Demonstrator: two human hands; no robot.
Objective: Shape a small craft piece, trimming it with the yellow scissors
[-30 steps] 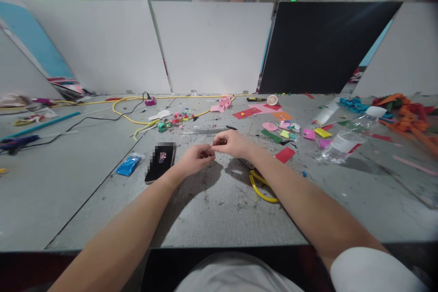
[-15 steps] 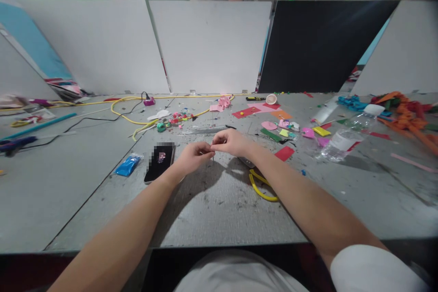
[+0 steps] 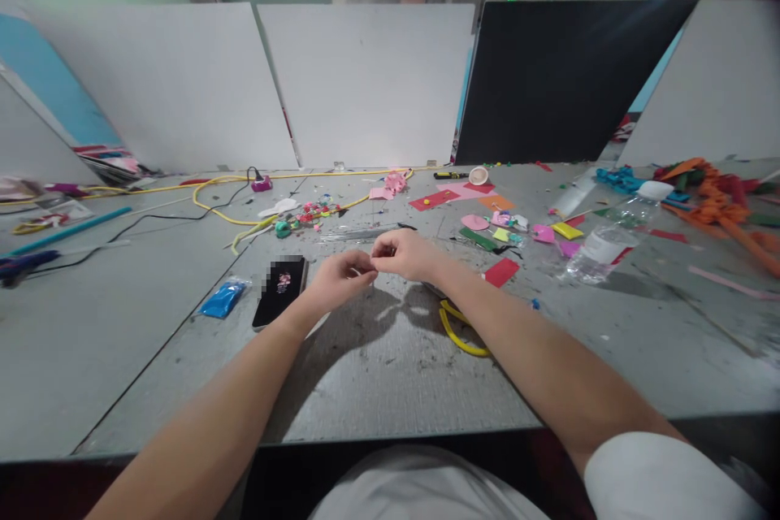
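My left hand and my right hand meet fingertip to fingertip just above the grey table, both pinched on something too small to make out. A black phone lies just left of my left hand. Yellow-handled scissors lie under my right forearm. A red paper piece sits to the right of my right hand.
A blue packet lies left of the phone. Coloured paper scraps, a clear plastic bottle, a yellow cable and orange strips are spread further back. White and black boards stand behind.
Both hands stay pinched together and have shifted very slightly left in the picture as the head camera moved. Nothing else on the table has moved.
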